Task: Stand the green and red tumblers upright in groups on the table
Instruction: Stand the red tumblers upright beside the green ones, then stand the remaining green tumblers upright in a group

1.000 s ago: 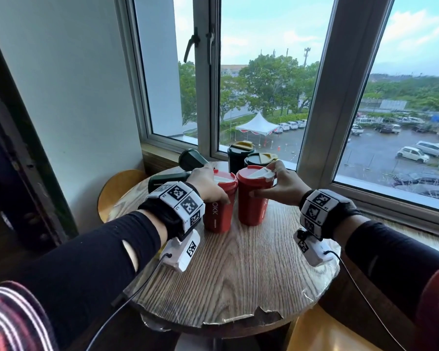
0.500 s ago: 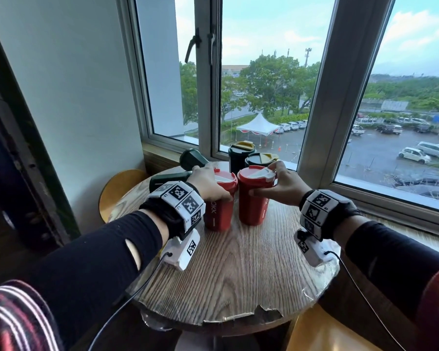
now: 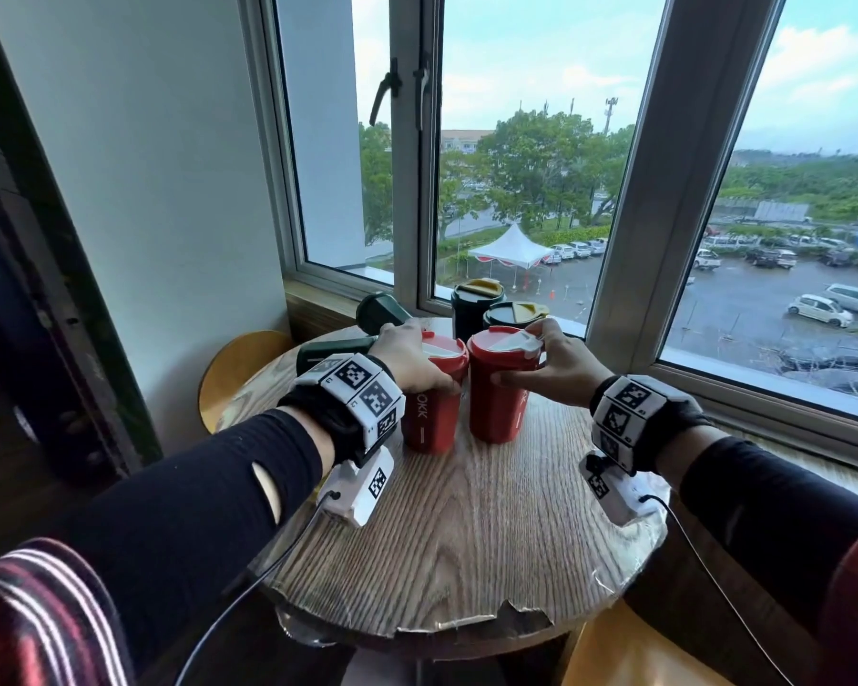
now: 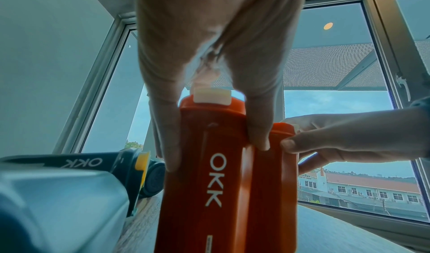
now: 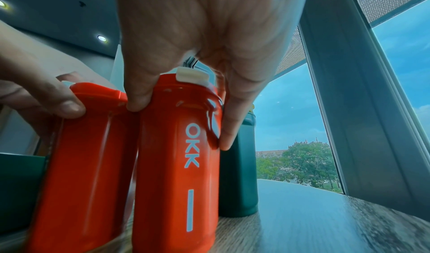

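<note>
Two red tumblers stand upright side by side on the round wooden table (image 3: 466,537). My left hand (image 3: 417,361) grips the left red tumbler (image 3: 429,423) (image 4: 209,183) near its lid. My right hand (image 3: 551,363) grips the right red tumbler (image 3: 496,403) (image 5: 179,165) at the top. Behind them two dark green tumblers with yellow lid tabs stand upright, one (image 3: 474,302) further back than the other (image 3: 511,316). Two more green tumblers lie on their sides at the back left, one (image 3: 380,311) near the window and one (image 3: 333,351) (image 4: 93,163) beside my left wrist.
The window frame (image 3: 635,190) and sill run close behind the table. A yellow chair seat (image 3: 239,368) sits left of the table, another (image 3: 625,660) at the front right. The table's front edge (image 3: 466,631) is chipped. Cables hang from both wrist cameras.
Both hands keep their hold on the red tumblers; they and the tumblers have barely shifted.
</note>
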